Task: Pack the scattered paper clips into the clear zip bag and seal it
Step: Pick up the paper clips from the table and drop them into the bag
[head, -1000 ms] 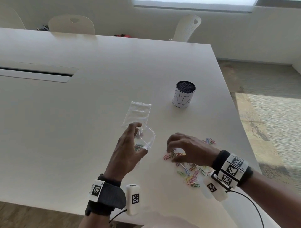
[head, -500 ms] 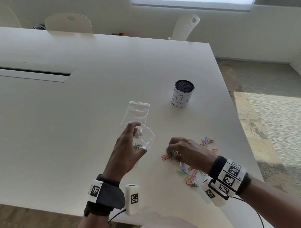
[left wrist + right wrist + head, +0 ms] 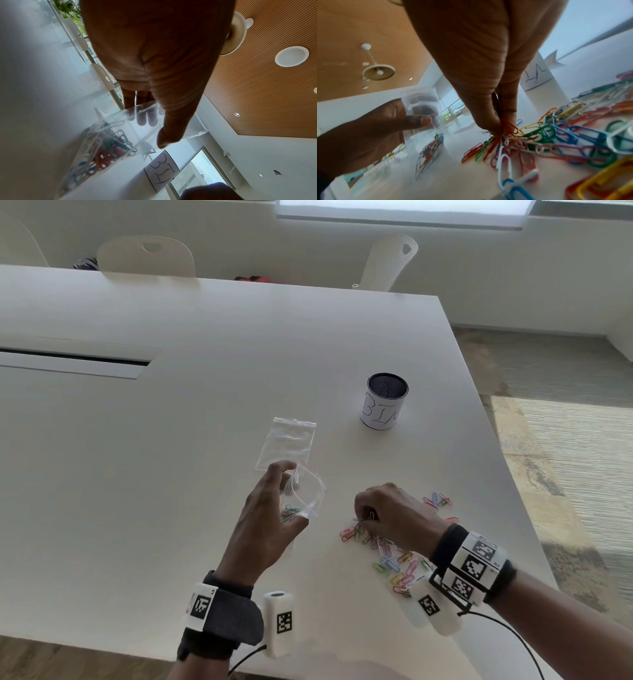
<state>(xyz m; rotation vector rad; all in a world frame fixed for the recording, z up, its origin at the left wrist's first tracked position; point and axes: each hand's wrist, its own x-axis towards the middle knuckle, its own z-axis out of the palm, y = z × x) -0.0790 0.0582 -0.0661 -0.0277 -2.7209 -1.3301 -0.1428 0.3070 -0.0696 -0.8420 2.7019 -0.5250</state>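
The right hand point(image 3: 394, 515) grip pinches some paper clips point(image 3: 506, 129) on the counter point(image 3: 171, 474). The left hand point(image 3: 270, 525) pinches the clear zip bag point(image 3: 305, 494) upright at left, mouth open upward.

Multicoloured paper clips point(image 3: 397, 563), clear zip bag point(image 3: 306, 496) with red strip, white table point(image 3: 171, 474), black mesh cup point(image 3: 385, 400) with white label
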